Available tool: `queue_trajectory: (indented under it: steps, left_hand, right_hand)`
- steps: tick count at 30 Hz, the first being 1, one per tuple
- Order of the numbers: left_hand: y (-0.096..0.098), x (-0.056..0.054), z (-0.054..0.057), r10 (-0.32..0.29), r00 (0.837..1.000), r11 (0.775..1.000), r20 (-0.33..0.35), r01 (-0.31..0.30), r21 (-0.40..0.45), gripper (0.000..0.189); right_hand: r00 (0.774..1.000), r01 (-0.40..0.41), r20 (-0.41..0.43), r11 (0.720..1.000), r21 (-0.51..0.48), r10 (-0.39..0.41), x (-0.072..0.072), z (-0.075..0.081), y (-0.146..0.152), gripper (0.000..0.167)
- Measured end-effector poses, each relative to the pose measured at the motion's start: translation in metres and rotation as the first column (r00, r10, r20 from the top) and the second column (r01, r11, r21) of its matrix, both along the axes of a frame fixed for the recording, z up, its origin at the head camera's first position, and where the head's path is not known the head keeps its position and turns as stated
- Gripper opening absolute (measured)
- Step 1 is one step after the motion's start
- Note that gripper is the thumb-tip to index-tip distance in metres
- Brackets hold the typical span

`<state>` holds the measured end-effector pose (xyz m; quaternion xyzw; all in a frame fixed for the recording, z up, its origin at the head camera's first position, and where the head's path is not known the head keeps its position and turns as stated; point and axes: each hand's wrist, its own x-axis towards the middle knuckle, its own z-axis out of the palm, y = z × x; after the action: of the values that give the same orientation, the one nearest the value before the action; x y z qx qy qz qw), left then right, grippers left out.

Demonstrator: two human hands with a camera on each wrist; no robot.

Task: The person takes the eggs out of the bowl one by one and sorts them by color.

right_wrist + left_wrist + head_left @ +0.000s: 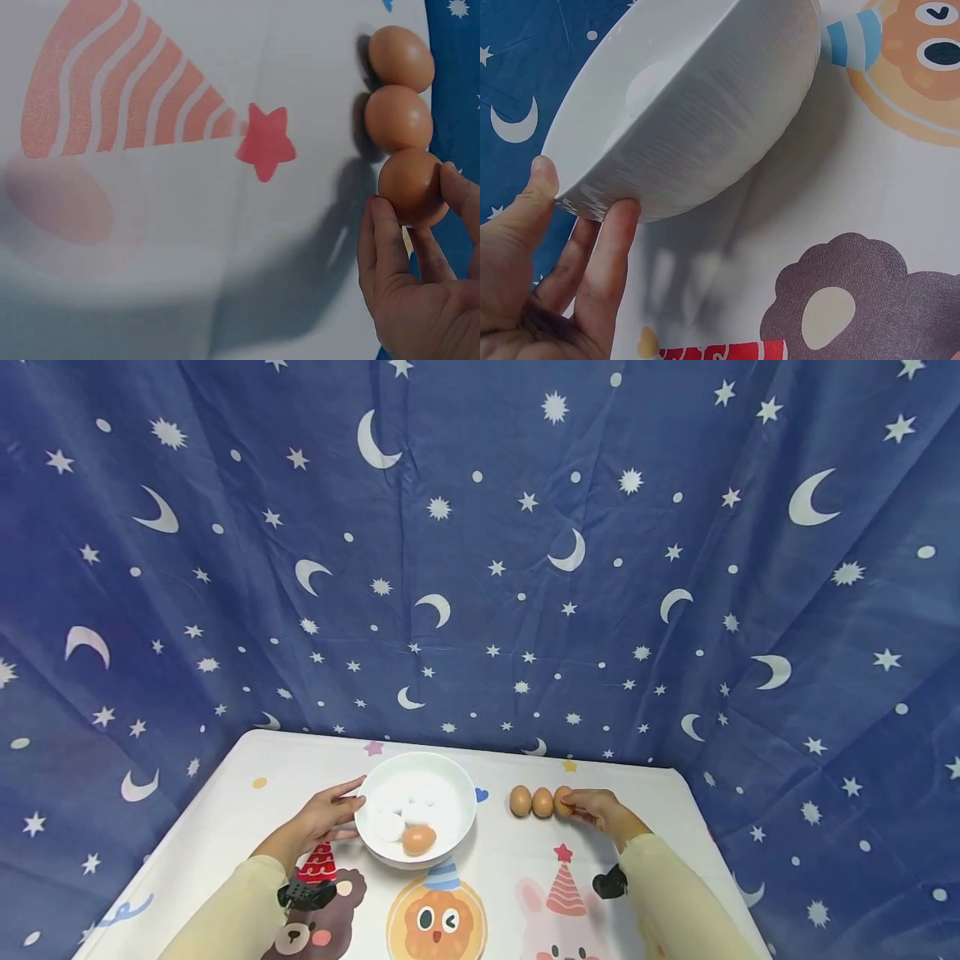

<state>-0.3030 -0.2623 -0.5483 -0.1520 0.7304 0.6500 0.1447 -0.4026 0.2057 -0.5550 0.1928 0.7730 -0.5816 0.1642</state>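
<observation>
My left hand (324, 818) grips the left rim of a white bowl (453, 779), thumb at the rim and fingers against its outer wall, as the left wrist view shows. Inside the bowl lie several white eggs (391, 827) and one brown egg (418, 840). Over on the right, three brown eggs form a row on the table. The rightmost egg (410, 187) is pinched between the thumb and fingertips of my right hand (602, 811). It sits right beside the middle egg (399, 118), and the far egg (401, 58) ends the row.
A white cloth (300, 760) printed with a bear, a rabbit and a round orange face covers the table. Behind the table hangs a blue curtain (480, 568) with moons and stars. Dark devices (307, 893) are strapped at both wrists.
</observation>
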Motion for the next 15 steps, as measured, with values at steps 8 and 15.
queue_trajectory:
  steps: [8,15]
  left_hand:
    - [0.0,0.0,0.001,-0.003,1.0,1.0,-0.002,0.003,-0.003,0.059]
    - [0.001,0.001,0.001,0.005,1.0,1.0,0.003,-0.005,-0.02,0.057]
  right_hand:
    - [1.0,0.012,0.006,1.0,0.005,-0.012,-0.004,-0.012,0.004,0.038]
    - [0.999,0.048,0.006,0.999,0.025,-0.048,-0.002,-0.014,0.003,0.047]
